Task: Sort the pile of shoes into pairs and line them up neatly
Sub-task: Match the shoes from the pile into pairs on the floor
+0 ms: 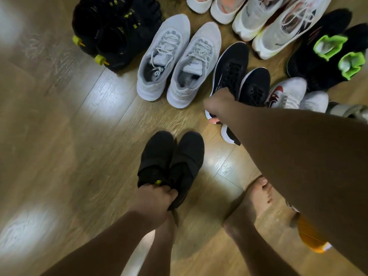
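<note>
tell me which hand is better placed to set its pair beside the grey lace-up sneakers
Right, probably. The right hand grips the black white-soled sneakers directly beside the grey lace-up sneakers; the left hand holds the black strap shoes nearer the person, apart from the row.

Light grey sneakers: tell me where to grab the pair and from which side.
On the light grey sneakers, pinch the inner heel collars together from the near side: heels point toward you, openings face up, shoes stand side by side.

Left hand, right hand: fingers curled.
</note>
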Demonstrator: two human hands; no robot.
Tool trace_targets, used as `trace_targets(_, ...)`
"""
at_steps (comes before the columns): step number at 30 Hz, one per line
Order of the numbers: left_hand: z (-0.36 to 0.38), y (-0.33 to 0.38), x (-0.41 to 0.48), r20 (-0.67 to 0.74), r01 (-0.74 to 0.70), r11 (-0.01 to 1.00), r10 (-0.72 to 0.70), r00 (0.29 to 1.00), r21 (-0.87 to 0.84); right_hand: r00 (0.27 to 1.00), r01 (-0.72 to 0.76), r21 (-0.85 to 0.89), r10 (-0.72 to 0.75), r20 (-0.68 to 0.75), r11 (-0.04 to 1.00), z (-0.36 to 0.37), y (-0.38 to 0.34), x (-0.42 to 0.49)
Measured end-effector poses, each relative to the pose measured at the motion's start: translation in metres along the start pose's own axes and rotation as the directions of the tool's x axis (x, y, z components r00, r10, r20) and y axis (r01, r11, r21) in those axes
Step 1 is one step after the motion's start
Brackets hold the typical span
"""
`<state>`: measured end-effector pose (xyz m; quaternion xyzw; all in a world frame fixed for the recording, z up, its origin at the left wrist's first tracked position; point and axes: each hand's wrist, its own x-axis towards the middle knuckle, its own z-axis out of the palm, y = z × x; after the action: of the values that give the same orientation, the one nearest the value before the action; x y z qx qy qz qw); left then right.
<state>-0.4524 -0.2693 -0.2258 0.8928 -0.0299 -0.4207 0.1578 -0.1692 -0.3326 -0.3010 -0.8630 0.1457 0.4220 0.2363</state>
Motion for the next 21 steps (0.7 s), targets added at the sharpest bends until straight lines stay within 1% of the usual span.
trace_targets(2,-0.002,0.009,-0.004,0.006,-0.044,0.999,0.044,0.999,-0.009,0.996,0.083,0.099,-0.084,0.001,0.992,-0.005,0.006,-0.008)
trace_targets(4,-0.005,0.022,-0.010,0.027,-0.084,0.996,0.084,0.996,-0.016,0.988,0.156,0.219,-0.152,-0.036,0.963,-0.014,0.026,-0.021)
trace_targets(5,-0.006,0.029,-0.012,-0.011,-0.117,0.992,0.117,0.993,-0.041,0.981,0.191,0.258,-0.179,-0.069,0.947,-0.021,0.040,-0.029)
trace_targets(6,-0.006,0.036,-0.013,-0.004,-0.155,0.986,0.155,0.988,-0.069,0.975,0.212,0.259,-0.187,-0.118,0.942,-0.028,0.057,-0.037)
trace_targets(7,-0.005,0.041,-0.014,0.039,-0.200,0.976,0.203,0.978,-0.085,0.969,0.214,0.244,-0.173,-0.179,0.946,-0.035,0.075,-0.044)
trace_targets(8,-0.008,0.045,-0.012,0.072,-0.243,0.968,0.248,0.966,-0.068,0.958,0.211,0.228,-0.155,-0.241,0.951,-0.042,0.093,-0.052)
trace_targets(9,-0.004,0.049,-0.009,0.052,-0.260,0.965,0.261,0.964,-0.025,0.946,0.198,0.202,-0.133,-0.297,0.959,-0.050,0.113,-0.058)
trace_targets(10,-0.004,0.055,-0.005,0.066,-0.245,0.969,0.245,0.967,-0.001,0.929,0.170,0.176,-0.099,-0.355,0.970,-0.059,0.132,-0.063)
trace_targets(11,-0.010,0.065,-0.003,0.087,-0.280,0.960,0.278,0.957,0.015,0.911,0.136,0.167,-0.057,-0.408,0.977,-0.072,0.151,-0.068)
trace_targets(12,-0.020,0.076,-0.001,0.112,-0.318,0.948,0.316,0.942,-0.004,0.898,0.090,0.183,-0.001,-0.439,0.979,-0.085,0.171,-0.070)
trace_targets(14,-0.035,0.098,0.007,0.067,-0.349,0.937,0.350,0.934,-0.029,0.877,-0.008,0.233,0.119,-0.466,0.972,-0.112,0.209,-0.076)
trace_targets(15,-0.043,0.108,0.013,0.088,-0.362,0.931,0.365,0.927,-0.042,0.868,-0.063,0.255,0.179,-0.463,0.965,-0.127,0.226,-0.079)
trace_targets(17,-0.059,0.129,0.028,0.086,-0.397,0.912,0.405,0.910,-0.102,0.841,-0.177,0.288,0.297,-0.453,0.941,-0.151,0.260,-0.083)
trace_targets(19,-0.080,0.150,0.044,0.087,-0.434,0.893,0.444,0.892,-0.117,0.835,-0.311,0.320,0.418,-0.358,0.895,-0.172,0.289,-0.082)
trace_targets(21,-0.105,0.173,0.064,0.170,-0.464,0.878,0.478,0.861,-0.117,0.827,-0.398,0.367,0.502,-0.254,0.841,-0.186,0.315,-0.081)
